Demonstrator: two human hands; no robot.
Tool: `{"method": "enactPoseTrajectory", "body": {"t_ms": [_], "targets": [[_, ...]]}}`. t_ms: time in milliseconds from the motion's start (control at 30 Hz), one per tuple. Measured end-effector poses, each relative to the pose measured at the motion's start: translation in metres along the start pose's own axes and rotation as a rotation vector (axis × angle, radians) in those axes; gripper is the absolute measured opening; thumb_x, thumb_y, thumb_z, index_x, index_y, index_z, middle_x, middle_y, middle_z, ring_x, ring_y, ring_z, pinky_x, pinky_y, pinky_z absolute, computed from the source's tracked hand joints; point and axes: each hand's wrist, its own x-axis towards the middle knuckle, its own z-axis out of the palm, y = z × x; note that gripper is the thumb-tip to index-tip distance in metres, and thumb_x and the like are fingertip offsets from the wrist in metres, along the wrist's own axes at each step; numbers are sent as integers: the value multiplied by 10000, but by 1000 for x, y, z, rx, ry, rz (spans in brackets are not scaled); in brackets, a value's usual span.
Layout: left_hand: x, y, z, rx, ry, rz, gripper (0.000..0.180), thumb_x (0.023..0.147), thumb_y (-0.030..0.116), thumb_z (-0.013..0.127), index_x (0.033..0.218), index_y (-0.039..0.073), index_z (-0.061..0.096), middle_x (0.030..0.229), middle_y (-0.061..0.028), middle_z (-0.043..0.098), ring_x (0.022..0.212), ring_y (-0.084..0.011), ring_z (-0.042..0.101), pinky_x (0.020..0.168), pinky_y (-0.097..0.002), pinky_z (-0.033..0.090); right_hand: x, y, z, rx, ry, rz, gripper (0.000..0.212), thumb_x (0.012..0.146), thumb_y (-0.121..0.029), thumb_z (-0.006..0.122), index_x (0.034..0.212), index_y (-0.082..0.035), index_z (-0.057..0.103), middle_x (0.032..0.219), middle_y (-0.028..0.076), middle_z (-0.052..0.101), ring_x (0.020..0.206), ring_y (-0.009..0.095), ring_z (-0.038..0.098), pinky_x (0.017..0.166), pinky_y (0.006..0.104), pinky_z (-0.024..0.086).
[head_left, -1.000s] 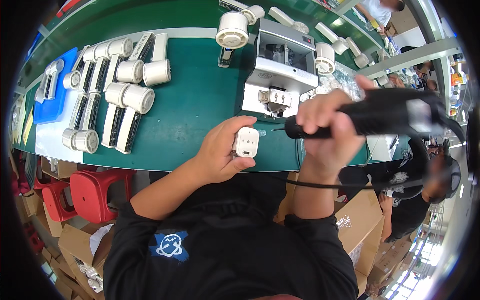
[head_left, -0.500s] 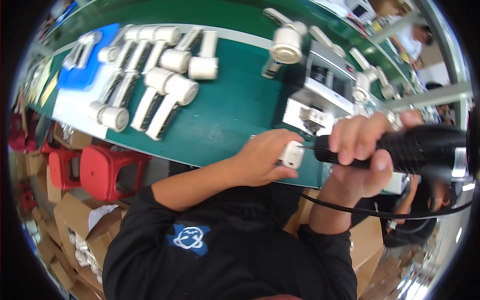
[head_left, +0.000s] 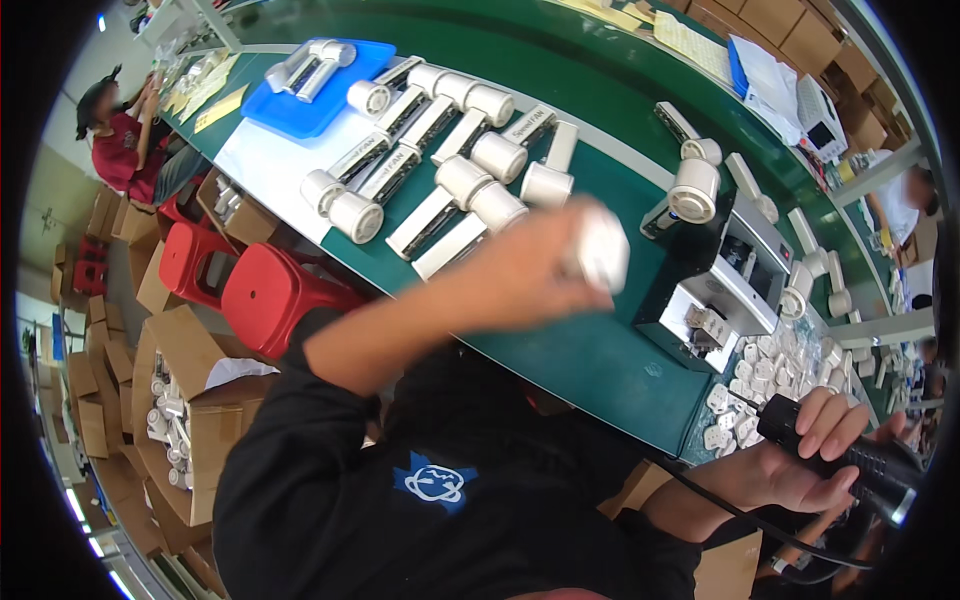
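Note:
My left hand, blurred by motion, is closed around a white handheld fan above the green table. The fan's round end points outward; the fingers hide the rest of it. Low on the right, my right hand grips a black electric screwdriver with a cable hanging from it. The screwdriver's thin bit points up and left, beside a pile of small white plastic parts. Several white fans lie in groups just beyond my left hand.
A grey and black screw feeder stands on the table at right. More fans lie behind it. A blue tray holds several fans at far left. Red stools and an open carton stand on the left. Other people sit farther off.
My left hand has lifted the fan and turned its round end outward. My right hand has moved the screwdriver away from the fan, down and to the right. The view has shifted.

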Motion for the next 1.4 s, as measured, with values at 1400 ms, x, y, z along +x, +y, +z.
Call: {"method": "enactPoseTrajectory", "body": {"t_ms": [1400], "targets": [[285, -46, 0, 685, -95, 473, 598, 557, 52, 762, 1099, 77, 508, 949, -149, 585, 918, -326, 561, 812, -377, 450, -27, 21, -171, -1427, 50, 842, 192, 786, -80, 589, 960, -7, 621, 742, 108, 611, 710, 144, 570, 645, 265, 442]]}}
